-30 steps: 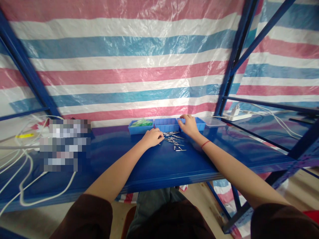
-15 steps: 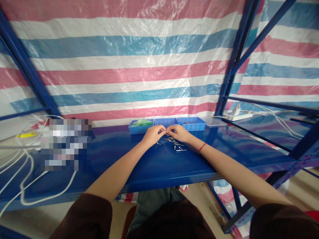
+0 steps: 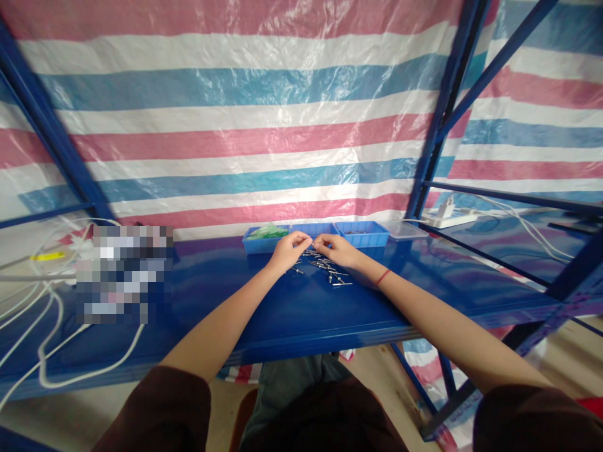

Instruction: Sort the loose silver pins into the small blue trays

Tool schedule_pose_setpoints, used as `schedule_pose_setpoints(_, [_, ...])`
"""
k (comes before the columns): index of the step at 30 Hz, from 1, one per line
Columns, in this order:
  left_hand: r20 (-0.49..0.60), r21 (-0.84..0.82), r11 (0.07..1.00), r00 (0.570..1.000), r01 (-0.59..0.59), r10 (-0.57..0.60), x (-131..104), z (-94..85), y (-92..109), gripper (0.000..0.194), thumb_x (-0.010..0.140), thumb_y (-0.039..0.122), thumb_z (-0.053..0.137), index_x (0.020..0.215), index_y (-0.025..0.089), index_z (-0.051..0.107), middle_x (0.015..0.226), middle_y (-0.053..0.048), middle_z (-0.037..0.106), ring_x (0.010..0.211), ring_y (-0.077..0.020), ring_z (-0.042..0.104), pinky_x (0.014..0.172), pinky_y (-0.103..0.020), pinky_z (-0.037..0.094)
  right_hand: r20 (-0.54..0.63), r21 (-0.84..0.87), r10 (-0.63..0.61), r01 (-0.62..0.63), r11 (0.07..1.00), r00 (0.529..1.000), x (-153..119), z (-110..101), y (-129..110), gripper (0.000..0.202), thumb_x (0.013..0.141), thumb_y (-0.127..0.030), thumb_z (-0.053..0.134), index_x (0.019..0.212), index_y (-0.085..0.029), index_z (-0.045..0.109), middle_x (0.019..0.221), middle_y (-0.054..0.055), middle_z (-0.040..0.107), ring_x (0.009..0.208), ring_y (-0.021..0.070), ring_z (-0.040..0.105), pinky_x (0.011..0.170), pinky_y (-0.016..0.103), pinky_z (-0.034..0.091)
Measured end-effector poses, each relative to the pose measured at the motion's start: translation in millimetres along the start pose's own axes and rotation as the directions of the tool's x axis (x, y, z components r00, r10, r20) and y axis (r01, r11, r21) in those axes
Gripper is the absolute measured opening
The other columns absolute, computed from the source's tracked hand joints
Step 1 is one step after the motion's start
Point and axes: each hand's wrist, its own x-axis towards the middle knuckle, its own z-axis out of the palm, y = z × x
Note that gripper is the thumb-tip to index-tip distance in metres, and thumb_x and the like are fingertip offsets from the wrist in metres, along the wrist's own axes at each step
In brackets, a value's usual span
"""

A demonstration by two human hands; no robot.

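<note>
My left hand (image 3: pixel 289 249) and my right hand (image 3: pixel 332 248) meet fingertip to fingertip above the blue table. Both are closed in a pinch on something tiny between them, too small to make out. Just below and between the hands lie several loose silver pop rivets (image 3: pixel 330 269), pointing in different directions. One more rivet (image 3: pixel 296 270) rests by my left wrist. Behind my hands stand a blue bin with green plastic (image 3: pixel 267 232) in it, a middle blue bin (image 3: pixel 315 230) partly hidden by my fingers, and a right blue bin (image 3: pixel 362 238) holding small dark pieces.
A clear plastic lid (image 3: pixel 407 231) lies right of the bins. Farther right is a white power strip (image 3: pixel 450 217) with cables. White cables (image 3: pixel 59 326) and a blurred-out patch (image 3: pixel 125 273) occupy the left side. Blue metal posts (image 3: pixel 436 119) frame the striped sheet.
My left hand has shifted slightly left and its fingertips have tilted, uncovering more of the rivets beneath. My right hand has barely moved.
</note>
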Motion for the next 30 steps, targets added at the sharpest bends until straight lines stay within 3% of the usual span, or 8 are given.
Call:
schedule_pose_setpoints(10, [0.024, -0.018, 1.000, 1.000, -0.014, 0.014, 0.3, 0.2, 2.0, 0.018, 0.077, 0.029, 0.057, 0.088, 0.015, 0.062, 0.087, -0.005, 0.069, 0.084, -0.0167, 0.065, 0.084, -0.031, 0.049, -0.001, -0.012, -0.016, 0.016, 1.000, 1.000, -0.6, 1.0, -0.4, 0.027, 0.082, -0.036, 0.045, 0.084, -0.013, 0.059, 0.074, 0.004, 0.061, 0.067, 0.0135, 0.053, 0.062, 0.026, 0.041])
schedule_pose_setpoints(17, [0.012, -0.013, 1.000, 1.000, -0.013, 0.013, -0.2, -0.3, 2.4, 0.018, 0.078, 0.027, 0.057, 0.090, 0.016, 0.063, 0.090, -0.005, 0.069, 0.085, -0.0162, 0.064, 0.084, -0.031, 0.049, -0.122, -0.023, -0.032, 0.029, 0.999, 0.992, -0.2, -1.1, -2.4, 0.021, 0.080, -0.034, 0.050, 0.081, -0.015, 0.057, 0.074, 0.003, 0.060, 0.067, 0.0134, 0.053, 0.062, 0.026, 0.041])
schedule_pose_setpoints(26, [0.022, 0.006, 1.000, 0.999, -0.026, 0.026, -0.2, -1.3, 2.4, 0.018, 0.079, 0.028, 0.055, 0.089, 0.015, 0.063, 0.090, -0.006, 0.069, 0.085, -0.0161, 0.064, 0.084, -0.030, 0.048, -0.247, -0.165, -0.149, 0.110, 0.980, 0.957, -3.2, -3.5, -19.7, 0.016, 0.082, -0.028, 0.047, 0.079, -0.017, 0.058, 0.076, 0.004, 0.062, 0.067, 0.0143, 0.054, 0.064, 0.026, 0.041])
schedule_pose_setpoints(30, [0.011, 0.131, 0.991, 1.000, 0.022, -0.023, -1.3, -1.7, 0.7, 0.025, 0.082, 0.030, 0.053, 0.101, 0.017, 0.061, 0.095, -0.006, 0.068, 0.089, -0.0173, 0.063, 0.086, -0.031, 0.048, -0.311, -0.244, -0.152, 0.076, 0.967, 0.938, -1.5, -7.1, -17.9, 0.018, 0.082, -0.030, 0.047, 0.075, -0.018, 0.058, 0.071, 0.003, 0.062, 0.065, 0.0149, 0.054, 0.065, 0.027, 0.041])
